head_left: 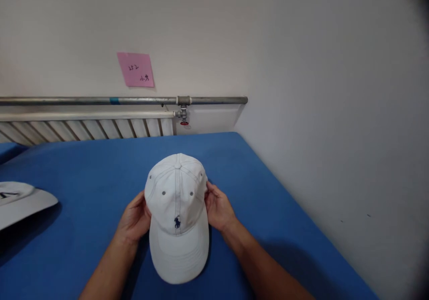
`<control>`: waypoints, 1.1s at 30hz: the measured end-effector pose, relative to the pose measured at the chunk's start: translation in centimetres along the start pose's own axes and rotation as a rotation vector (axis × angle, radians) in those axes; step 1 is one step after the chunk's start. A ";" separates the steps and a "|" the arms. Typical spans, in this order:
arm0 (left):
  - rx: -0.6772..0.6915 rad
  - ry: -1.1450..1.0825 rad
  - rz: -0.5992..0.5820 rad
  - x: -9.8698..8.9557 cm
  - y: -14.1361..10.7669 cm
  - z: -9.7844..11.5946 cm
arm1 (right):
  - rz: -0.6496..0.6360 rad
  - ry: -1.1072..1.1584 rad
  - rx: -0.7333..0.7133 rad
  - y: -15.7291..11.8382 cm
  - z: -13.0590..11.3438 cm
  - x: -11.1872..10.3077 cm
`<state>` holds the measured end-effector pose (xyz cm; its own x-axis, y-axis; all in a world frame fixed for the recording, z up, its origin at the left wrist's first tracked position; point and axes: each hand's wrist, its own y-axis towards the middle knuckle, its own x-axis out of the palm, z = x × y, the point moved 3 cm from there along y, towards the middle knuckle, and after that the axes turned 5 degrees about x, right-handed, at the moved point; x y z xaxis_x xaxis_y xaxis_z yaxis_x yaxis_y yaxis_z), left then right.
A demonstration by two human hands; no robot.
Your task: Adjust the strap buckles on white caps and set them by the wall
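Observation:
Between my hands is a white baseball cap [167, 206] with a small dark blue rider emblem on its front. Its brim points toward me and its crown faces up. My left hand [134, 217] is closed on the cap's left side, with the fingertips hidden behind the fabric. On the opposite side my right hand [219, 206] grips the lower edge of the crown, thumb on the outside. Whether the cap rests on the blue surface [94, 170] or is held just above it, I cannot tell.
A second white cap [23, 201] with dark lettering is cut off at the left edge. Behind the blue surface are a radiator [90, 128] and a metal pipe with a red-handled valve [184, 122]. A pink note [136, 70] hangs on the wall; another wall [335, 112] borders the right side.

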<state>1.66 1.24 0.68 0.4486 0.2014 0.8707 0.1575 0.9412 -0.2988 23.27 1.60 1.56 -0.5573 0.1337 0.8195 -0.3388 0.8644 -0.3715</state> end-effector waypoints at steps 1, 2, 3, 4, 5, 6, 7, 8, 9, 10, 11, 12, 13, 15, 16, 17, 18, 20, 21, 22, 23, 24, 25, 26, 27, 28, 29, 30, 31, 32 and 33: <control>-0.010 0.017 0.018 -0.1 0.1 -0.1 | 0.018 0.012 -0.003 0.1 0.0 -0.1; -0.021 0.033 0.033 -0.1 0.1 -0.3 | 0.036 0.022 -0.010 0.2 -0.1 -0.3; -0.027 0.049 0.049 -0.1 0.1 -0.4 | 0.050 0.029 -0.018 0.3 -0.1 -0.4; -0.034 0.064 0.066 0.1 0.1 -0.6 | 0.060 0.034 -0.024 0.4 -0.1 -0.5; -0.038 0.078 0.087 0.3 -0.1 -0.7 | 0.067 0.035 -0.027 0.5 0.0 -0.6; -0.037 0.092 0.112 0.5 -0.2 -0.9 | 0.071 0.035 -0.027 0.6 0.0 -0.6; -0.031 0.104 0.136 0.8 -0.4 -0.9 | 0.072 0.034 -0.026 0.6 0.1 -0.6; -0.022 0.111 0.161 1.1 -0.5 -1.0 | 0.067 0.031 -0.025 0.6 0.1 -0.6; -0.012 0.117 0.185 1.4 -0.7 -1.0 | 0.055 0.024 -0.023 0.6 0.1 -0.5; -0.005 0.123 0.210 1.7 -0.9 -1.1 | 0.039 0.015 -0.018 0.6 0.0 -0.3; -0.005 0.132 0.236 1.9 -1.0 -1.2 | 0.021 0.007 -0.014 0.5 -0.1 -0.2; -0.014 0.142 0.263 2.0 -1.1 -1.3 | 0.000 0.000 -0.009 0.5 -0.2 -0.1; -0.027 0.155 0.290 2.1 -1.2 -1.4 | -0.022 -0.008 -0.006 0.5 -0.4 0.0; -0.055 0.179 0.335 2.2 -1.3 -1.6 | -0.061 -0.017 -0.014 0.5 -0.7 0.2; -0.063 0.185 0.348 2.1 -1.3 -1.7 | -0.076 -0.021 -0.025 0.4 -0.9 0.3; -0.069 0.187 0.352 2.1 -1.2 -1.8 | -0.085 -0.027 -0.036 0.4 -1.0 0.3; -0.072 0.186 0.353 2.1 -1.2 -1.9 | -0.087 -0.032 -0.042 0.4 -1.1 0.3; -0.079 0.179 0.344 2.1 -1.2 -2.1 | -0.082 -0.037 -0.039 0.4 -1.1 0.3; -0.084 0.178 0.339 2.1 -1.2 -2.2 | -0.082 -0.039 -0.035 0.4 -1.1 0.4; -0.091 0.182 0.337 2.2 -1.3 -2.2 | -0.083 -0.042 -0.034 0.4 -1.1 0.4; -0.101 0.193 0.340 2.3 -1.3 -2.3 | -0.083 -0.044 -0.036 0.4 -1.1 0.4; -0.106 0.207 0.350 2.5 -1.4 -2.4 | -0.083 -0.048 -0.039 0.4 -1.1 0.4; -0.104 0.224 0.363 2.6 -1.5 -2.4 | -0.081 -0.053 -0.038 0.4 -1.1 0.4; -0.093 0.238 0.375 2.8 -1.6 -2.3 | -0.078 -0.057 -0.031 0.4 -1.1 0.4; -0.074 0.246 0.379 2.9 -1.7 -2.3 | -0.079 -0.061 -0.019 0.5 -1.1 0.4; -0.050 0.248 0.382 3.1 -1.7 -2.2 | -0.081 -0.065 -0.010 0.5 -1.0 0.4; -0.034 0.243 0.376 3.1 -1.7 -2.1 | -0.079 -0.067 -0.007 0.6 -1.0 0.4; -0.025 0.234 0.368 3.1 -1.6 -2.1 | -0.074 -0.067 -0.011 0.6 -1.1 0.4; -0.026 0.225 0.360 3.1 -1.6 -2.1 | -0.066 -0.067 -0.020 0.7 -1.1 0.3; -0.029 0.217 0.356 3.0 -1.5 -2.1 | -0.046 -0.066 -0.030 0.9 -1.2 0.2; -0.036 0.211 0.352 2.8 -1.4 -2.1 | -0.017 -0.065 -0.040 1.0 -1.3 0.1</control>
<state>4.55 -0.08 2.72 0.6503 0.4460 0.6150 -0.0088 0.8139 -0.5809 23.83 3.09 1.84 -0.6001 0.0884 0.7950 -0.3185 0.8853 -0.3389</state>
